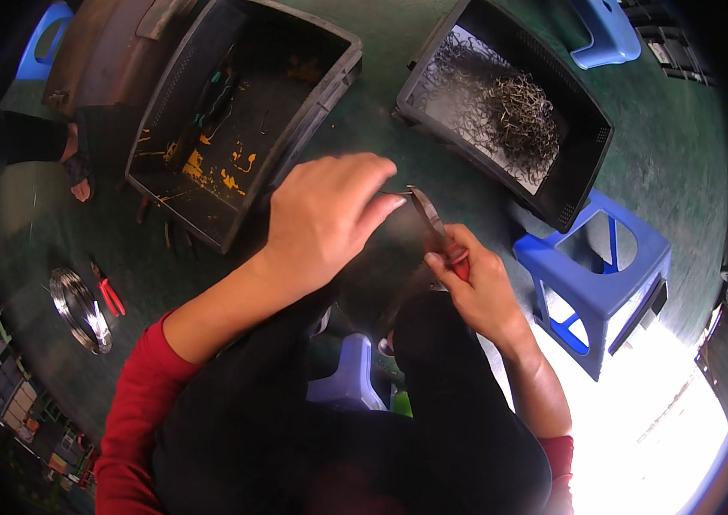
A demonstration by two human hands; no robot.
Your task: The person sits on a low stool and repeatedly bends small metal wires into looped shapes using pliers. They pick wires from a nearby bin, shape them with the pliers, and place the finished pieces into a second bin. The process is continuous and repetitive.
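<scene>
My right hand (pixel 482 287) is closed around the red handles of a pair of pliers (pixel 429 219), whose dark jaws point up and to the left. At the jaw tips is a small thin piece of metal wire (pixel 396 193). My left hand (pixel 321 215) pinches the other end of that wire between thumb and forefinger. Both hands meet over my knees, between two black crates. A heap of small bent metal wire pieces (pixel 523 116) lies in the right crate (pixel 583 176) on a pale sheet, with many more scattered around it.
The left black crate (pixel 302 137) has orange-yellow stains inside. On the green floor at left lie a coil of shiny wire (pixel 76 311) and red-handled pliers (pixel 108 292). A blue stool (pixel 596 279) stands at right, another (pixel 609 34) at far right. A person's foot (pixel 78 167) shows at left.
</scene>
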